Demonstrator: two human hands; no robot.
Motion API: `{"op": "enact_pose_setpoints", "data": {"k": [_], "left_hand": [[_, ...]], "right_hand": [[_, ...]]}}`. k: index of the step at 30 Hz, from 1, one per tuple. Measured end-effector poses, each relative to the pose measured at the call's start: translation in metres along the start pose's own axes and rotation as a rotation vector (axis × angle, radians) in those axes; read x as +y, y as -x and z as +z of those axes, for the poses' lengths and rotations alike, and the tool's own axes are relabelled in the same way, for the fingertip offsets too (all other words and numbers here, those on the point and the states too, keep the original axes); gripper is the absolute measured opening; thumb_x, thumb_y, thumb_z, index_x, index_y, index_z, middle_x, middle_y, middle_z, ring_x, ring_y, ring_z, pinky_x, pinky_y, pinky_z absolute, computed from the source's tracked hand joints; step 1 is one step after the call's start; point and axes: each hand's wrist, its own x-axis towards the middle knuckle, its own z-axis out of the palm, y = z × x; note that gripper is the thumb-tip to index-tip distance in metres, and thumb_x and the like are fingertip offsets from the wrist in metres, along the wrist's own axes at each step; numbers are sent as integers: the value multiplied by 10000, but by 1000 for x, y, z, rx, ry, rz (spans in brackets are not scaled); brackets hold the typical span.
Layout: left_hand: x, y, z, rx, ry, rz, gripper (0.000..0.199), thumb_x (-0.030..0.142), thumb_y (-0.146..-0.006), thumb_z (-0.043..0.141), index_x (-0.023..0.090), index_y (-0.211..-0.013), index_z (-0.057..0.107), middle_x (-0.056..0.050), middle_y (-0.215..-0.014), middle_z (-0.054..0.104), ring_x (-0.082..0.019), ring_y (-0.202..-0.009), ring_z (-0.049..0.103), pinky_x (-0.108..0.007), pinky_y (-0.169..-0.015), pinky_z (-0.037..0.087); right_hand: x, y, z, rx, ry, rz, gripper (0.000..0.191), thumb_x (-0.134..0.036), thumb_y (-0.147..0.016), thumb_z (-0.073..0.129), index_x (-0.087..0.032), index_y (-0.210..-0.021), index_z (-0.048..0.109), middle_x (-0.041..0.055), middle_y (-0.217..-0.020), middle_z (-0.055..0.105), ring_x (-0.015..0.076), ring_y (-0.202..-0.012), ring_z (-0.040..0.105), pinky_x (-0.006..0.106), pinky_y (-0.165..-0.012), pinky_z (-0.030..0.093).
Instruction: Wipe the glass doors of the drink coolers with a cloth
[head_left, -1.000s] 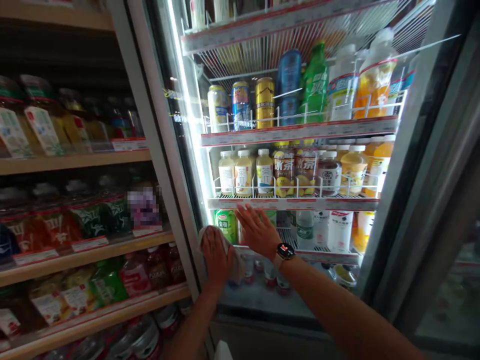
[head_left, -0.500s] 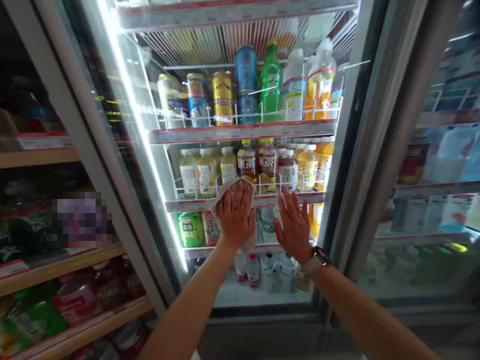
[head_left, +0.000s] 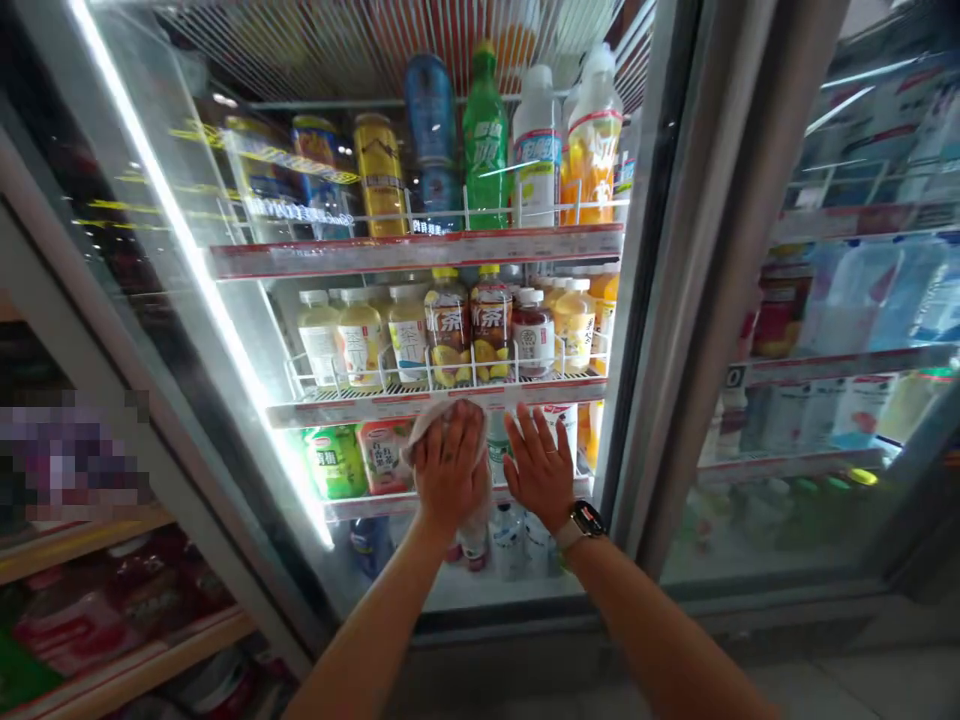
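My left hand (head_left: 448,470) lies over a pale cloth (head_left: 427,418), pressing it flat on the glass door (head_left: 360,595) of a lit drinks fridge. The cloth shows past the fingertips and hangs below the palm. To its right, my right hand (head_left: 541,470) rests with fingers spread, apparently against the same glass, and holds nothing. A watch (head_left: 586,518) is on my right wrist. Behind the glass, both hands cover part of the lower shelf, just under the front edge of the middle shelf (head_left: 360,408).
Bottled teas (head_left: 448,325) line the middle shelf inside; cans and a green bottle (head_left: 485,140) stand above. The metal door frame (head_left: 679,300) runs along the right, with another glass-fronted fridge section beyond. Open wooden shelves (head_left: 202,640) with packaged goods stand at the left.
My left hand and the cloth have slid down the glass, from across the middle shelf's edge to below it. My right hand is slightly lower too. The view has shifted right and closer.
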Motion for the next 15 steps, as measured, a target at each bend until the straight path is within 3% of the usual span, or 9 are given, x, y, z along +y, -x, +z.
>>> {"op": "enact_pose_setpoints", "data": {"k": [3, 6, 8, 13, 15], "left_hand": [[2, -52, -2, 65, 47, -107, 597, 326, -964, 458, 230, -1535, 310, -62, -1580, 362, -297, -1490, 252, -494, -1221, 163], [6, -54, 4, 93, 63, -101, 609, 321, -963, 476, 247, -1539, 295, -59, -1587, 347, -306, -1496, 233, -511, -1224, 149], [10, -26, 12, 99, 36, -55, 628, 304, -950, 510, 251, -1539, 298, -66, -1570, 374, -304, -1495, 239, -502, -1223, 158], [17, 79, 27, 103, 28, 41, 672, 245, -928, 554, 254, -1543, 285, -45, -1536, 424, -235, -1509, 205, -438, -1234, 161], [16, 100, 29, 87, 63, 65, 673, 223, -920, 563, 281, -1537, 301, -26, -1530, 434, -225, -1506, 216, -424, -1235, 169]], "right_hand": [[0, 0, 0, 22, -2, 5, 712, -283, -963, 437, -197, -1593, 116, 112, -1545, 424, 260, -1448, 358, 482, -1220, 166], [-1, -1, 1, 34, 15, 4, 702, -285, -965, 433, -187, -1592, 132, 110, -1543, 426, 248, -1458, 342, 463, -1228, 144], [-1, -2, 1, 47, 31, 2, 686, -291, -968, 425, -181, -1589, 154, 107, -1538, 434, 239, -1464, 331, 453, -1233, 130], [-2, -4, 1, 61, 46, 3, 663, -292, -966, 434, -174, -1578, 211, 95, -1498, 494, 214, -1468, 321, 431, -1239, 122], [-2, -5, 1, 71, 48, 0, 644, -300, -970, 423, -166, -1572, 236, 94, -1481, 515, 206, -1470, 315, 427, -1242, 118]]}}
